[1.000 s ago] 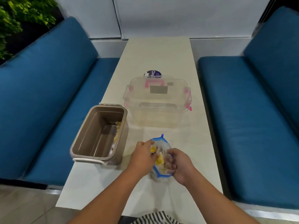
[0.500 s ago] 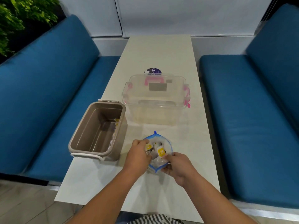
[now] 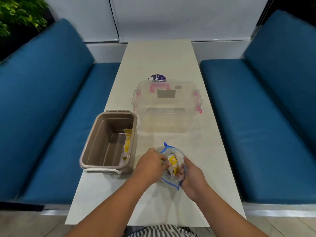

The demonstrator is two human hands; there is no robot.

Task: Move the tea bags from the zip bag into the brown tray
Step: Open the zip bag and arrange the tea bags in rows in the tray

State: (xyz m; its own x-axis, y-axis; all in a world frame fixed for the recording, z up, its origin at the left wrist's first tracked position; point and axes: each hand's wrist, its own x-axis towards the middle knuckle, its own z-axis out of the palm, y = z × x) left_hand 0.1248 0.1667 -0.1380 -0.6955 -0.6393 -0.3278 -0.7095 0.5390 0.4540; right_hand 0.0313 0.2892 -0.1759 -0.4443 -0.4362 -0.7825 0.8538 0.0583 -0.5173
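A clear zip bag (image 3: 171,181) with a blue rim lies open-mouthed on the white table in front of me. My right hand (image 3: 191,177) grips its right side. My left hand (image 3: 150,164) reaches into the mouth, its fingers curled round a yellow-and-white tea bag (image 3: 172,160); more tea bags show inside the bag. The brown tray (image 3: 90,142) stands to the left of the bag, with several yellow tea bags (image 3: 127,144) lined along its right inner wall.
A clear plastic box (image 3: 166,106) with pink latches stands behind the zip bag, and a purple-labelled round item (image 3: 158,77) lies behind it. Blue benches (image 3: 51,117) flank the narrow table (image 3: 159,55). The table's near edge is close to my body.
The bag's mouth has been spread wider, and my left hand's fingers have gone deeper into it onto a tea bag. My right hand shifted its hold lower on the bag's right side.
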